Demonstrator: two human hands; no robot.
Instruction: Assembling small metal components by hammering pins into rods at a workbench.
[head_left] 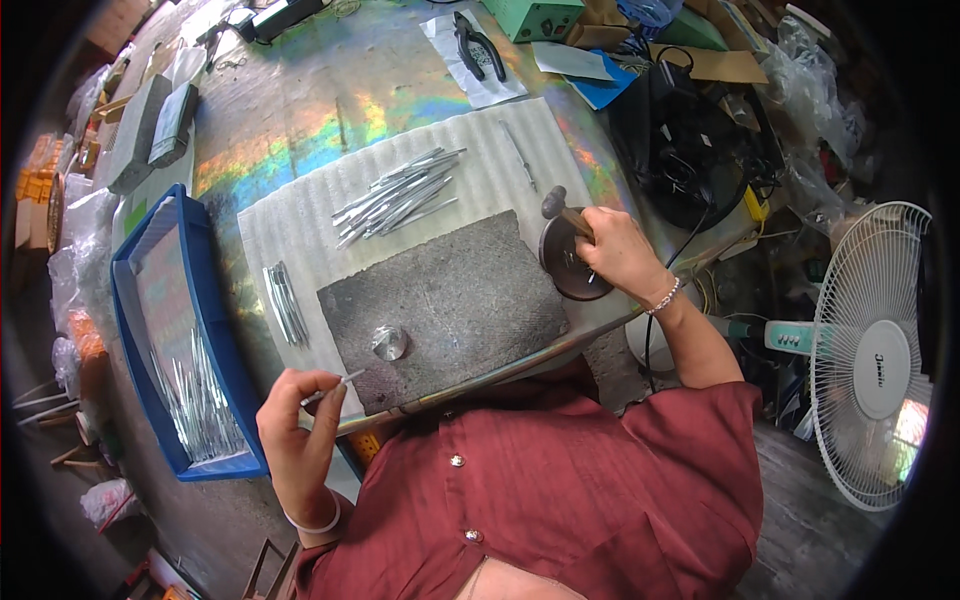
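My left hand point(302, 425) pinches a thin silvery metal rod point(350, 377) at the near left corner of a rough grey slab point(440, 300). My right hand point(622, 252) is wrapped round the wooden handle of a small hammer point(553, 203), whose dark head points to the far left. Under the hammer, a round brown dish point(568, 272) stands at the slab's right edge; small bits in it are too tiny to name. A short, shiny round metal block point(390, 343) sits on the slab's left part. A loose pile of metal rods point(397, 197) lies beyond the slab.
White foam sheet point(290, 215) underlies the slab, bearing a small rod bundle point(285, 305) and a pen-like tool point(519, 155). At left stands a blue tray point(190, 330) of rods. Black-handled pliers point(480, 48) lie farther back. A fan point(875, 360) stands right, near black cables point(690, 150).
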